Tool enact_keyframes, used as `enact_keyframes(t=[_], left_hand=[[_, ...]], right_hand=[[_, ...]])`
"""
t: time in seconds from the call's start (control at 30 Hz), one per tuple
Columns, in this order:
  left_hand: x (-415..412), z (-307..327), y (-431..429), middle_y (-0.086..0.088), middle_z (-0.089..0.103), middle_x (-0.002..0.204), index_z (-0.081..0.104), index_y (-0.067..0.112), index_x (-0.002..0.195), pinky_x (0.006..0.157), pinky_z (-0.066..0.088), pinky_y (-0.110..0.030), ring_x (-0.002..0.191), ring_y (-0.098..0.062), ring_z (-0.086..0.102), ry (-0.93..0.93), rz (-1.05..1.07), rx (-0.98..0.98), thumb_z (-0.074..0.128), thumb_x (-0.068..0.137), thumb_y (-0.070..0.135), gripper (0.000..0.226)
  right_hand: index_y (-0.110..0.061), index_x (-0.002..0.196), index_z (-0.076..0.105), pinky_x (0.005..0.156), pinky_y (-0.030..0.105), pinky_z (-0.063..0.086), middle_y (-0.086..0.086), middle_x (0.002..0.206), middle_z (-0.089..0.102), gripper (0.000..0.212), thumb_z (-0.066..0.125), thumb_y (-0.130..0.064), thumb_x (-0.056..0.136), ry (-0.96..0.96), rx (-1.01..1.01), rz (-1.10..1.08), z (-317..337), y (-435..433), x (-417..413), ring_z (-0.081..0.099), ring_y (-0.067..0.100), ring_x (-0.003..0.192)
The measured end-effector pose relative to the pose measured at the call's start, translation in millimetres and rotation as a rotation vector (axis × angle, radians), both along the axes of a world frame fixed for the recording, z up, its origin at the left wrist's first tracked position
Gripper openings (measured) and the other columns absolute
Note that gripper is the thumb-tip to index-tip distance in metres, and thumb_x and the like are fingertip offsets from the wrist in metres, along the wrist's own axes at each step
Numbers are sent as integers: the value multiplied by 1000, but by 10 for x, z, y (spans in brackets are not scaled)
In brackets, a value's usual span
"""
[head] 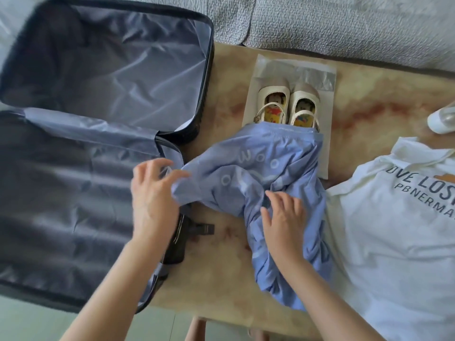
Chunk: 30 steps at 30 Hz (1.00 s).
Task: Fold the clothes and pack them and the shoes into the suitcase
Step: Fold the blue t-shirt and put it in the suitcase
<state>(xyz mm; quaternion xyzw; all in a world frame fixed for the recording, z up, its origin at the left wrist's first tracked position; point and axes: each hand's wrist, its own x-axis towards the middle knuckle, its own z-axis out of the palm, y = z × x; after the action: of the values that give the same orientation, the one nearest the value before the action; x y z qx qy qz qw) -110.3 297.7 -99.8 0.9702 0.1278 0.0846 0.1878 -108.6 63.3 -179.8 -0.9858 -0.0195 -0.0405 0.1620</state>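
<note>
A crumpled light-blue garment with white print lies in the middle of the marbled table. My left hand pinches the garment's left edge between thumb and fingers. My right hand presses flat on its middle with fingers spread. An open black suitcase with grey lining fills the left side, both halves bare inside. A pair of cream strap shoes stands on a clear plastic bag behind the garment, whose top edge covers their heels. A white polo shirt with dark lettering lies spread at the right.
A grey textured sofa runs along the table's far side. A white bottle-like object sits at the right edge. A black buckle strap pokes out beside the suitcase's near half. Pale floor shows below the table's front edge.
</note>
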Motion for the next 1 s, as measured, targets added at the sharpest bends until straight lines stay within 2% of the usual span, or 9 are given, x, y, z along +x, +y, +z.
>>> enact_keyframes(t=[0.13,0.23,0.33,0.43,0.53,0.63,0.73,0.87,1.0], left_hand=[[-203,-196,-610,-2,64,97,75,16,92,76,49,-37,92,-27,55,51,-225,-142,39,73,2,43],[-432,-391,-986,3,62,104,70,20,106,78,49,-32,95,-19,56,294,-130,-377,41,88,10,35],[-545,-544,-1189,4,55,119,59,24,125,76,36,-15,99,-9,52,495,31,-595,47,97,17,32],[-542,-636,-1311,5,56,119,52,30,132,82,40,-18,100,-7,53,564,130,-747,52,97,27,36],[-493,-734,-1397,2,60,117,51,30,131,89,47,-28,106,-12,57,580,208,-816,54,96,30,36],[-446,-757,-1456,2,62,107,53,28,124,75,45,-24,97,-14,58,578,286,-851,53,95,28,29],[-426,-753,-1521,7,56,80,50,22,115,56,39,-16,72,-7,53,570,337,-893,53,96,24,19],[-420,-740,-1591,5,52,77,47,18,110,58,40,-18,70,-10,52,518,357,-894,59,92,20,22],[-409,-688,-1683,4,52,76,48,20,105,56,40,-15,66,-9,52,444,349,-921,64,90,21,22]], right_hand=[[-17,116,62,92,37,37,2,115,60,45,49,-44,82,114,26,21,-30,-65,-336,49,24,102],[-19,118,60,90,35,44,1,117,57,55,65,-53,76,207,-25,15,-103,-252,-596,48,20,105],[-16,118,62,87,39,49,3,115,60,63,84,-42,65,253,-49,18,-156,-338,-716,52,22,103],[-16,106,67,83,38,47,0,99,65,48,87,-24,63,198,-19,-15,-187,-349,-648,58,25,92],[-14,93,70,73,36,48,-1,82,67,22,78,-12,74,94,55,-36,-145,-332,-534,62,25,77],[-8,92,70,65,30,46,6,75,69,8,68,-10,85,47,216,-180,36,-431,-415,64,27,69],[-5,95,68,59,28,37,15,76,68,14,60,-16,92,46,265,-345,270,-809,-178,62,34,68],[-1,100,65,66,36,36,26,89,64,22,55,-19,93,-118,134,-479,625,-1555,347,57,39,83],[0,108,64,80,44,37,30,99,62,24,57,-14,89,-99,-19,-507,704,-2043,650,49,42,99]])
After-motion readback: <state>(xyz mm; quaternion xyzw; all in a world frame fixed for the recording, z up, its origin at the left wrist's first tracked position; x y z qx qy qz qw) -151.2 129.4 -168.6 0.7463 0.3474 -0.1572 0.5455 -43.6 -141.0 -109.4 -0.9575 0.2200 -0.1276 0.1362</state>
